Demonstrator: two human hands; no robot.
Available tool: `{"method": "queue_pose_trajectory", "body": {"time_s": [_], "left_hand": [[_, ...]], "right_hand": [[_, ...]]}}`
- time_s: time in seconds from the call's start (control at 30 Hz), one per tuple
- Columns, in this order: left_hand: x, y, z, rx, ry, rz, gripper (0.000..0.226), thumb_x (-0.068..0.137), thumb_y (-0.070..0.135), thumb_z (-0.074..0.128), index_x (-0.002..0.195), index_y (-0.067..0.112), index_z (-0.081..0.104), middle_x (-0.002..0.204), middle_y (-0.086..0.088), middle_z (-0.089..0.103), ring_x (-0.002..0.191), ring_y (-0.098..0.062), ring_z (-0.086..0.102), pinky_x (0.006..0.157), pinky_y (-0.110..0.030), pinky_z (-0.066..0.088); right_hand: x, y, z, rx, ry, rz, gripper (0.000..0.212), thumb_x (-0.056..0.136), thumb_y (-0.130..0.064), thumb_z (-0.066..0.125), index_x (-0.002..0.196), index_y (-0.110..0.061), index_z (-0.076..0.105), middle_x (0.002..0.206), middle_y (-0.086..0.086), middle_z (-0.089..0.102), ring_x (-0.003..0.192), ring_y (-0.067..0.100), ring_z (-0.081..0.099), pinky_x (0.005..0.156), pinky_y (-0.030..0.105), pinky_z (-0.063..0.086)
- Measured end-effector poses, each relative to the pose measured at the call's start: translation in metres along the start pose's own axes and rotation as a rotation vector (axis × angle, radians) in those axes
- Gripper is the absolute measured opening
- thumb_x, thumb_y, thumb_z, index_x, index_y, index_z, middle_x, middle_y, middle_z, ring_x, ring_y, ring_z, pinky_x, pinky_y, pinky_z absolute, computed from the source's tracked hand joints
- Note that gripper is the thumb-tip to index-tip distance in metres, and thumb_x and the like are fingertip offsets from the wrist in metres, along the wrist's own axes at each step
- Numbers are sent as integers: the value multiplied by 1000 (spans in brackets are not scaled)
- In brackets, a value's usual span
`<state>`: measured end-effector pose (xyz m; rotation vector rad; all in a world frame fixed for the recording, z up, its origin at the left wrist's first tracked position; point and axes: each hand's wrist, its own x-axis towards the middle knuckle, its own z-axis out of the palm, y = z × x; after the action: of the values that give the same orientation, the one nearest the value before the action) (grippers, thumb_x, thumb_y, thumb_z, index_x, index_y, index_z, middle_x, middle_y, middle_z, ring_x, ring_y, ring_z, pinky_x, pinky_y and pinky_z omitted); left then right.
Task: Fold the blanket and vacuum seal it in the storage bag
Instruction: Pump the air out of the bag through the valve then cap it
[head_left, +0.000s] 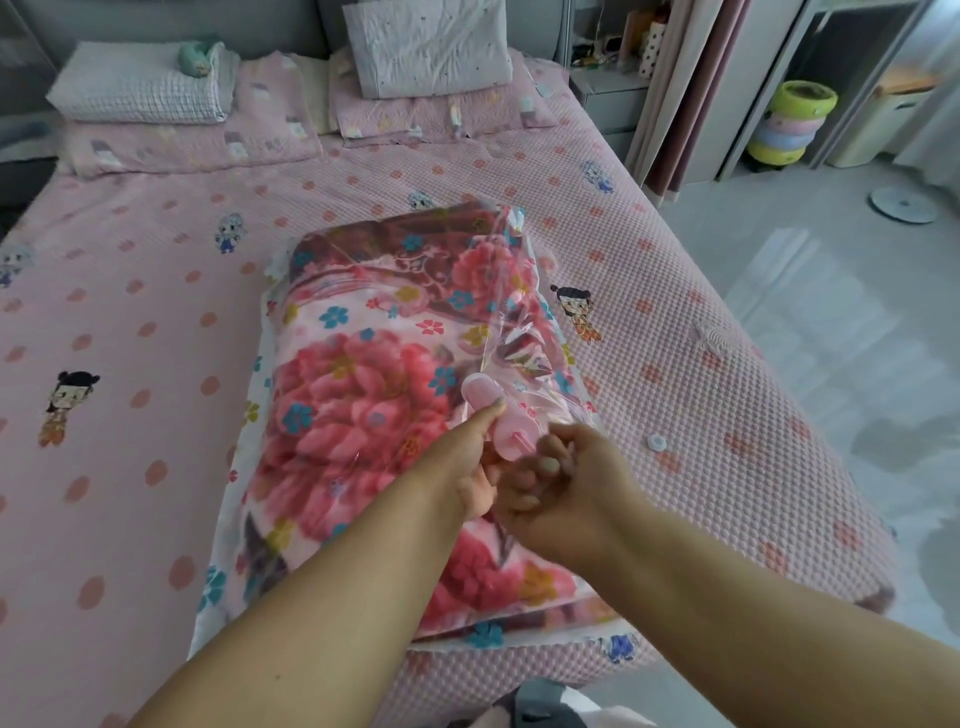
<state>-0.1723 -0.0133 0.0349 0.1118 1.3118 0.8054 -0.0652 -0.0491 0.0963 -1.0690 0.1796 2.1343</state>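
A folded floral blanket (363, 395) in pink and maroon lies inside a clear plastic storage bag (514, 228) on the bed. A small pink hand pump (485, 400) stands on the bag's right part. My left hand (467, 462) grips the pump's body, with the thumb along its side. My right hand (566, 478) is closed around the pump's lower end, right next to my left hand. A small round white cap (656, 442) lies loose on the bedspread to the right of the bag.
The pink quilted bedspread (156, 270) covers the bed. Pillows (140, 88) and a grey cushion (426, 47) are at the head. The bed's right edge drops to a pale floor (831, 338). Stacked coloured rings (792, 124) stand at the far right.
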Motion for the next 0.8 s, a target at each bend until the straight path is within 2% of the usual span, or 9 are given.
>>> {"method": "queue_pose_trajectory", "body": {"time_s": [0.07,0.13,0.23,0.33,0.53,0.6,0.67,0.73,0.8], "left_hand": [[4,-2,-3,-42,19,50,47,88,37,67,120,2,61,60,-7,69,58,-19,69,59,-31,58],[7,-1,-3,-42,30,52,47,88,38,66,121,4,61,62,-6,69,55,-17,68,59,-28,58],[8,2,-2,-2,-2,-15,45,91,48,59,85,5,69,51,-3,61,31,-9,52,32,-12,37],[8,1,-4,16,0,-39,57,93,48,55,54,7,66,41,-1,56,26,-7,45,26,-12,26],[9,0,-3,-65,31,46,45,89,37,66,120,5,62,71,-8,68,64,-19,67,69,-30,56],[9,2,-1,-31,16,6,44,90,43,63,110,4,65,66,-7,65,47,-14,62,56,-20,52],[8,2,-1,-8,-25,-38,47,91,47,59,79,3,69,51,-5,61,30,-9,49,33,-11,38],[4,-1,-4,31,-11,-50,55,92,47,57,57,5,67,44,-3,58,26,-7,44,27,-11,28],[5,-3,-6,32,-13,-17,47,91,45,60,73,3,71,47,-5,61,32,-10,52,31,-13,38]], "right_hand": [[-22,2,-6,-14,3,33,43,80,-22,46,41,-17,27,45,-3,27,46,13,28,49,20,18],[-19,-1,-9,8,6,22,44,80,-22,45,41,-16,27,45,-3,27,46,13,28,46,19,18],[15,0,6,-25,66,-18,41,81,-23,42,44,-17,28,42,-3,30,40,14,32,43,18,22],[32,2,11,-35,97,-39,36,82,-23,42,50,-18,27,42,-2,31,38,15,33,43,18,23],[-11,-2,-7,0,-6,-6,45,82,-23,45,41,-16,26,45,-2,26,45,13,27,41,20,20],[6,-2,-5,33,21,-25,45,82,-23,43,40,-16,27,44,-3,27,43,13,28,40,18,21],[26,2,3,-36,85,-52,44,82,-23,41,40,-17,28,43,-2,28,41,14,30,41,18,22],[34,2,4,-61,86,-66,44,82,-23,40,40,-16,29,42,-2,30,41,15,32,44,19,23],[16,4,-1,-46,9,-27,43,80,-23,42,40,-16,28,44,-1,30,44,15,31,45,19,23]]}}
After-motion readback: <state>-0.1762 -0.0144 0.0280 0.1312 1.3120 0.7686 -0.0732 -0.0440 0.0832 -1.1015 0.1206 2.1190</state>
